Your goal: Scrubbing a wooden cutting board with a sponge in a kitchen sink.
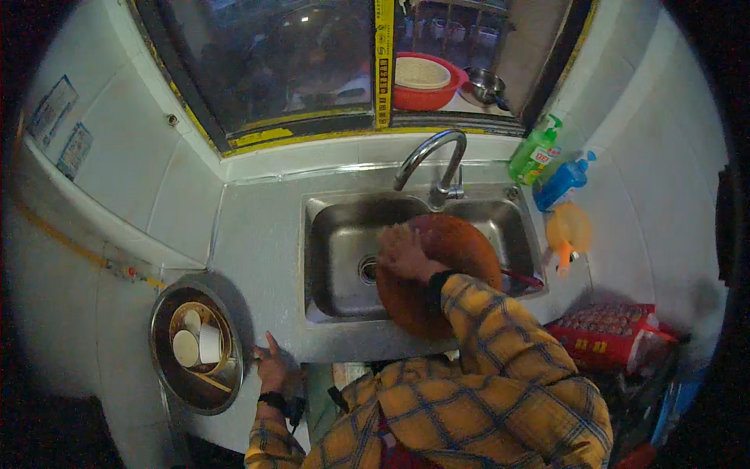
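Note:
A large round reddish-brown board [469, 246], seemingly a cutting board, lies over the right part of a stainless steel double sink [345, 234]. My right hand [404, 252] rests on its upper left part with the fingers spread; it is slightly blurred. My left hand [273, 366] is at the counter's front edge, fingers apart, beside a metal basin [237, 352]. The near fingers are at the basin's rim; whether they touch it I cannot tell. Inside the basin are a white ribbed cup [210, 344], other pale dishes and a chopstick-like stick.
A chrome faucet [436, 152] arches behind the sink. Green [534, 155] and blue [562, 186] pump bottles stand at the right, near an orange-handled item [567, 234]. A red handle [524, 279] shows beside the board. A red package [606, 334] lies at the right. Beyond the window is a red basin [428, 97].

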{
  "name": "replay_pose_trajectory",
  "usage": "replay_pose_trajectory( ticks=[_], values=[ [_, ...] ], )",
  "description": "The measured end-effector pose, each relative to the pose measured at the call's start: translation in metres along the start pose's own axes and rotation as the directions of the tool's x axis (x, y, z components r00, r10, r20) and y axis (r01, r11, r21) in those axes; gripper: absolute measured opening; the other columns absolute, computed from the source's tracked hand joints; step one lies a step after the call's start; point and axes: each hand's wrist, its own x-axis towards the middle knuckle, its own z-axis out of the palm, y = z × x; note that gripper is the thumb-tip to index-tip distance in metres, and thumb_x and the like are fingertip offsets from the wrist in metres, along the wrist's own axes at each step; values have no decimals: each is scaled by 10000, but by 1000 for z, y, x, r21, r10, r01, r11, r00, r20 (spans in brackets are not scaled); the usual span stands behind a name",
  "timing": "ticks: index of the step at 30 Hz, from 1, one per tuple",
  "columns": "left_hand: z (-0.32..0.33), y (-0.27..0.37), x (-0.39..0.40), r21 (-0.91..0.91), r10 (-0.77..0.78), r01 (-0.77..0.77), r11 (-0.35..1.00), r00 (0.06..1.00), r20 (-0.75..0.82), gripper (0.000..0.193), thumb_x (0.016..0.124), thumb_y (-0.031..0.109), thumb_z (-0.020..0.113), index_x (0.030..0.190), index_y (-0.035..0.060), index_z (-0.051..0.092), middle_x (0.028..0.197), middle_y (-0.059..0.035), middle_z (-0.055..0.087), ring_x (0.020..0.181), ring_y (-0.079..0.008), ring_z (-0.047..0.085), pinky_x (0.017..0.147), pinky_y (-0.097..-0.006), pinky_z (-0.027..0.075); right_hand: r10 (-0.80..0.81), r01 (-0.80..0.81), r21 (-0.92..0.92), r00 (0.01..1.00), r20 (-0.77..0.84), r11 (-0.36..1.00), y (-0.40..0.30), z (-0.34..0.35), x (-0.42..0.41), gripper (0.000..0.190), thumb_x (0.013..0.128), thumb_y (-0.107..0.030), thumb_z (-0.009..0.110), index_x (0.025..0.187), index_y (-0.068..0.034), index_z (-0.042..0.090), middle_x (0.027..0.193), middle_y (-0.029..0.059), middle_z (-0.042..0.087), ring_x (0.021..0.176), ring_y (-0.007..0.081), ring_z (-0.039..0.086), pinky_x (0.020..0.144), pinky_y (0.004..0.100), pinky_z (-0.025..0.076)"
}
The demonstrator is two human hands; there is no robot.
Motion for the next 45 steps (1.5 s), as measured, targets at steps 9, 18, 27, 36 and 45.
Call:
replay_pose_trajectory(
  ticks=[9, 18, 27, 36, 45],
  values=[
    [-14, 13, -11, 13, -69, 68, 998, 995, 78, 1379, 422, 480, 817, 1357, 176, -150, 1323, -400, 18, 1144, -582, 267, 903, -494, 385, -309, 304, 64, 904, 296, 951, -33, -49, -129, 555, 875, -440, 358, 1341, -153, 269, 1412, 109, 194, 1314, 312, 130, 958, 656, 73],
    [2, -3, 5, -8, -121, 123, 992, 984, 131, 1339, 439, 480, 804, 1367, 203, -120, 1366, -337, 27, 1162, -556, 267, 906, -485, 388, 177, -162, -208, 983, 57, 965, 74, -62, -163, 522, 879, -409, 384, 1334, -170, 289, 1404, 97, 225, 1299, 325, 179, 933, 671, 112],
    [12, -15, 8, -192, -55, 82, 978, 988, 141, 1245, 493, 449, 790, 1378, 236, -59, 1365, -340, 13, 1179, -550, 240, 888, -491, 397, 442, -434, -91, 888, 126, 897, 67, -41, -31, 589, 866, -441, 389, 1355, -158, 224, 1424, 98, 165, 1300, 335, 152, 953, 642, 130],
    [-2, -3, -1, -172, -59, 80, 982, 991, 121, 1352, 411, 466, 821, 1374, 223, -95, 1360, -349, 3, 1185, -574, 194, 883, -506, 395, -165, 134, 121, 937, 309, 984, -57, -72, -58, 586, 845, -440, 419, 1328, -144, 270, 1387, 111, 222, 1302, 334, 128, 970, 630, 107],
    [34, -22, 13, 31, 42, -39, 999, 995, -91, 1356, 440, 448, 826, 1366, 199, -133, 1358, -348, 13, 1169, -562, 246, 898, -486, 390, -240, 263, -84, 947, 215, 961, 2, -92, -163, 559, 862, -385, 417, 1350, -165, 254, 1415, 79, 186, 1306, 290, 156, 954, 649, 115]
  ],
)
